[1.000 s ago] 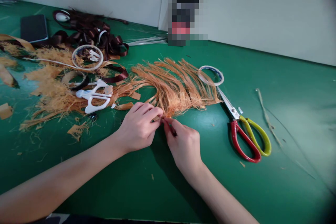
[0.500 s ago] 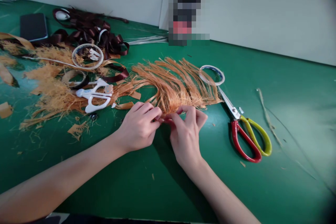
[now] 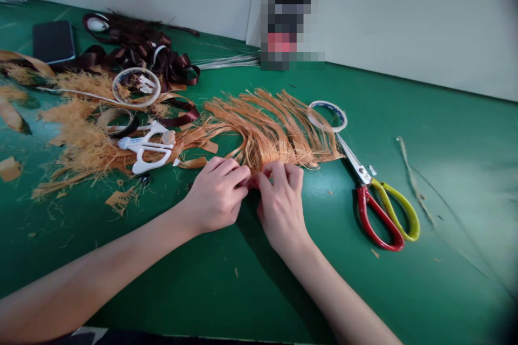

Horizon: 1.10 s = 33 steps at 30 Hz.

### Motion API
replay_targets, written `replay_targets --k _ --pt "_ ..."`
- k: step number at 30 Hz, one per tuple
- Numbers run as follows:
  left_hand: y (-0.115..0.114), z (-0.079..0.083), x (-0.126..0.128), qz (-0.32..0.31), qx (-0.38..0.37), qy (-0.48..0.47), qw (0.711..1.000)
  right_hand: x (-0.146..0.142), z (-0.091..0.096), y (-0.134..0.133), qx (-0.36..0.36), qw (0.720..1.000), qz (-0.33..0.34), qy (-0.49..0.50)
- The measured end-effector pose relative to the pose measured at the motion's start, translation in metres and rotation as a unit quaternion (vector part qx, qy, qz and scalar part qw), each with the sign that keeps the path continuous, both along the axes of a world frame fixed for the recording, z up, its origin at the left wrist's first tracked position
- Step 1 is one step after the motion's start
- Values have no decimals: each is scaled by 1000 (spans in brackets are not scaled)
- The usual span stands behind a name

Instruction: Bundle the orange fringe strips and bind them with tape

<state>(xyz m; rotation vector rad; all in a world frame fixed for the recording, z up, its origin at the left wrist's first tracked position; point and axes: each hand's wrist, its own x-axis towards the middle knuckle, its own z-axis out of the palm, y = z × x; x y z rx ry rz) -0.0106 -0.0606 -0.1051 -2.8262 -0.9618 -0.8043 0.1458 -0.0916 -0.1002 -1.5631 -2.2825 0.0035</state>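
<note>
A fringed strip of orange-brown ribbon (image 3: 279, 135) lies fanned out on the green table, its frayed strands pointing away from me. At its near edge my left hand (image 3: 218, 194) is closed, thumb and fingers pinching the gathered base. Close beside it, my right hand (image 3: 283, 205) also pinches that base with bent fingers. The exact spot they grip is mostly covered by the fingertips. Large scissors (image 3: 380, 215) with one red and one yellow handle lie to the right of the fringe. Their blades point at a roll of clear tape (image 3: 327, 116).
White-handled scissors (image 3: 149, 145), a dark tape roll (image 3: 117, 121) and another tape ring (image 3: 136, 87) lie among frayed orange fibres at left. Behind are tangled brown ribbon (image 3: 133, 43), a dark flat box (image 3: 54, 42) and thin wires (image 3: 230, 60). A pale wall (image 3: 404, 16) bounds the table.
My right hand has shifted slightly left, toward my left hand, and its fingers have drawn closer together. My left hand and the fringe stay nearly where they were.
</note>
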Motion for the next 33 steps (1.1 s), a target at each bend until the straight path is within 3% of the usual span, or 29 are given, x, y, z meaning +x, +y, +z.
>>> replay_targets --k 7,12,17,33 --pt "-1 1 1 0 5 -2 1000 2 -1 0 30 999 6 35" --pt "0 1 1 2 5 3 1000 0 -2 4 34 999 34 -16" --pt "0 2 2 2 4 0 1000 -3 -4 7 64 996 21 -58" --pt "-1 0 1 3 14 12 1000 -1 -4 6 -9 999 29 -37"
